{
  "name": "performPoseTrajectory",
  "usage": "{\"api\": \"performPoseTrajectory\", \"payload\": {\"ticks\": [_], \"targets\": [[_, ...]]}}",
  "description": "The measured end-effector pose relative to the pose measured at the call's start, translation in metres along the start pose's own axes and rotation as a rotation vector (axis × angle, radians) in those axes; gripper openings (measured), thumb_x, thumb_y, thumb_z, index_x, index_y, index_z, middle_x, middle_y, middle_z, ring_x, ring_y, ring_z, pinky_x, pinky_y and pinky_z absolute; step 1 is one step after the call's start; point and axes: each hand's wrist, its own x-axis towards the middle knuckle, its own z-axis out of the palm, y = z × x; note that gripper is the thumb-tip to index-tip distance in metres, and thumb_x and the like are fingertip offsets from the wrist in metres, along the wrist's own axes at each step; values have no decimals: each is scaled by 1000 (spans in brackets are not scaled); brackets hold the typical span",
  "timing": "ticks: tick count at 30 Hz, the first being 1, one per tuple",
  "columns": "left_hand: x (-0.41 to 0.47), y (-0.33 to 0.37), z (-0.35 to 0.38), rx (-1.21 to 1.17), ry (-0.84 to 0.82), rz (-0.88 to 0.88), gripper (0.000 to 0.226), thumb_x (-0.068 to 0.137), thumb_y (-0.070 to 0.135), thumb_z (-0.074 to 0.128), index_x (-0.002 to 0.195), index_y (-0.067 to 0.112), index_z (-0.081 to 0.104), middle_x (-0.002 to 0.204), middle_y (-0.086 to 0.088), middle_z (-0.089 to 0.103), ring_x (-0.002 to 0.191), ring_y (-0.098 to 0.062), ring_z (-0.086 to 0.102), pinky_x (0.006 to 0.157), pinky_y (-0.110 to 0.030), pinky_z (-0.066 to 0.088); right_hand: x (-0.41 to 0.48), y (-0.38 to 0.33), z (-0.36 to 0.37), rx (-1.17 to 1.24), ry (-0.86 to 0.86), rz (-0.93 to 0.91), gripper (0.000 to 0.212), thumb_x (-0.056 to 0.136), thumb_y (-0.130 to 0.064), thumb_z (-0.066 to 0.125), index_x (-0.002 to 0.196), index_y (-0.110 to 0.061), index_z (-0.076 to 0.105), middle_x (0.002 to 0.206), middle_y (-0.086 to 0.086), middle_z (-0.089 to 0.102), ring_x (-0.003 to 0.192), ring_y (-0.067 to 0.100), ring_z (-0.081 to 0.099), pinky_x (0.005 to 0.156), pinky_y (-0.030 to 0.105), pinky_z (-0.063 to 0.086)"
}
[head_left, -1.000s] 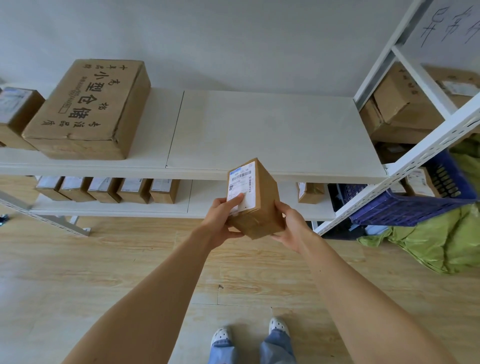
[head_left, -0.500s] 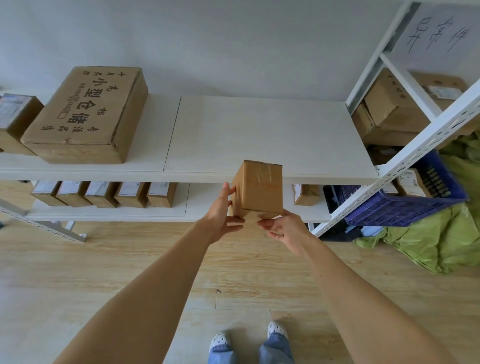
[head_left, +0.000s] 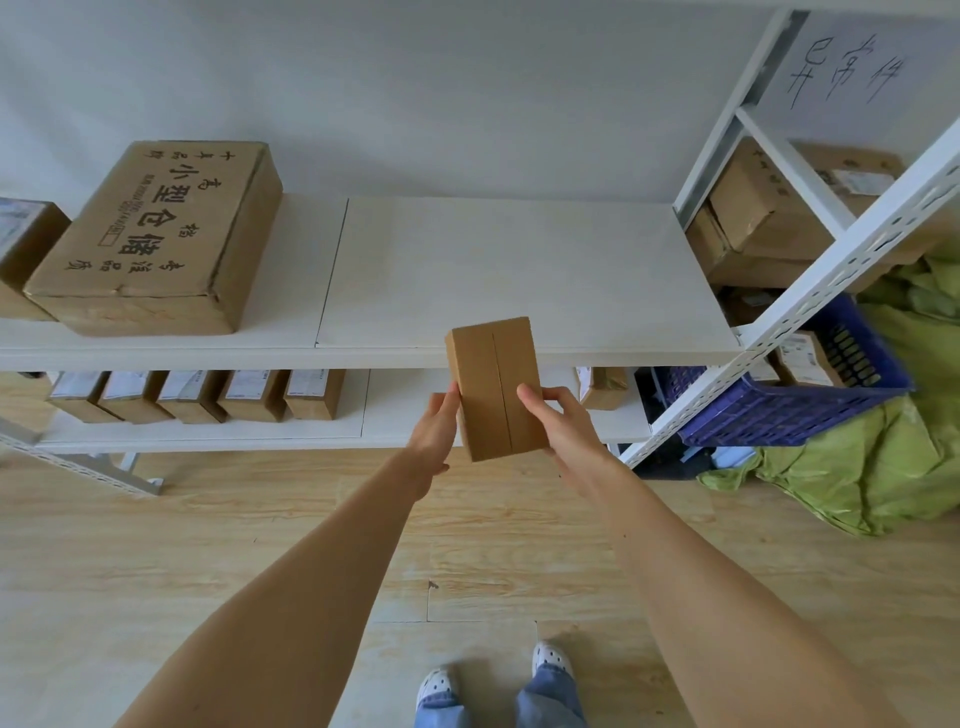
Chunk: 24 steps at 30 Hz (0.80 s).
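A small brown cardboard box (head_left: 493, 384) is held in the air in front of the white shelf (head_left: 519, 270), its plain taped face turned toward me. My left hand (head_left: 434, 431) grips its left side, thumb along the edge. My right hand (head_left: 563, 426) grips its right side, with the fingers curled onto the front face. The label seen earlier is hidden.
A large printed carton (head_left: 150, 239) lies on the upper shelf at left. Several small labelled boxes (head_left: 197, 395) line the lower shelf. To the right stand a second white rack (head_left: 852, 249) with cartons, a blue crate (head_left: 795, 405) and a green bag (head_left: 883, 467). Wooden floor below.
The box has been turned over in both hands: its labelled face showed a second ago, then a taped end, and now the plain seamed face. The hands rose slightly toward the shelf.
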Motion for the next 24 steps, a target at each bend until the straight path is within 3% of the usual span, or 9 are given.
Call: {"api": "performPoseTrajectory", "payload": {"ticks": [4,6,10,12,14,16,18,21,24], "targets": [[1,-2,6,-129,50,27,43,103,58,32,135,30,37,144,-4,44,136,-31,39,109,-51,31,5,-2,7,-57,39,12,52,93,-62,52,124,-20,49,139,-1,48,125,20,44,112,47,36],[2,1,8,-158,58,41,39,102,59,36,123,27,40,130,2,49,125,-24,46,101,-44,31,5,-2,9,-50,48,42,51,94,-63,49,122,-20,49,135,-1,49,118,18,44,112,48,37],[4,5,8,-112,58,62,46,100,61,38,125,23,43,115,0,58,97,-15,57,90,-39,35,9,2,6,20,56,92,55,98,-62,42,132,-20,49,127,-8,51,121,18,48,110,43,39],[7,3,7,-91,39,35,45,100,63,34,125,27,42,127,-4,55,104,-21,57,91,-43,39,11,3,4,133,52,96,55,99,-60,41,136,-22,54,133,-8,58,125,13,51,107,38,36],[8,1,5,-94,24,-6,49,100,66,29,133,31,40,143,-7,47,125,-30,50,101,-50,40,12,3,1,208,51,95,45,101,-56,38,124,-26,62,141,-8,55,133,10,47,108,36,32],[8,-1,3,-87,14,-31,61,100,66,24,146,30,37,148,-9,44,132,-31,47,105,-51,38,12,2,-2,227,50,74,36,105,-46,36,111,-28,66,145,-7,50,137,9,42,109,35,31],[9,-1,1,-66,24,-38,60,102,63,23,146,25,41,130,-11,57,115,-26,56,102,-47,41,13,3,-6,204,33,39,32,105,-29,38,125,-28,64,146,-9,50,138,9,42,109,33,32],[9,0,0,-71,66,-38,47,107,47,31,133,16,55,87,-7,60,86,-19,56,96,-42,45,10,2,-10,107,-26,-15,67,92,10,32,143,-28,51,144,-13,52,132,9,47,95,25,40],[7,4,-1,-63,56,-6,35,107,24,37,131,15,61,78,-4,57,78,-18,54,84,-35,46,8,4,-16,-28,-51,-37,83,78,24,35,139,-29,53,133,-14,60,118,8,54,75,20,45]]}}
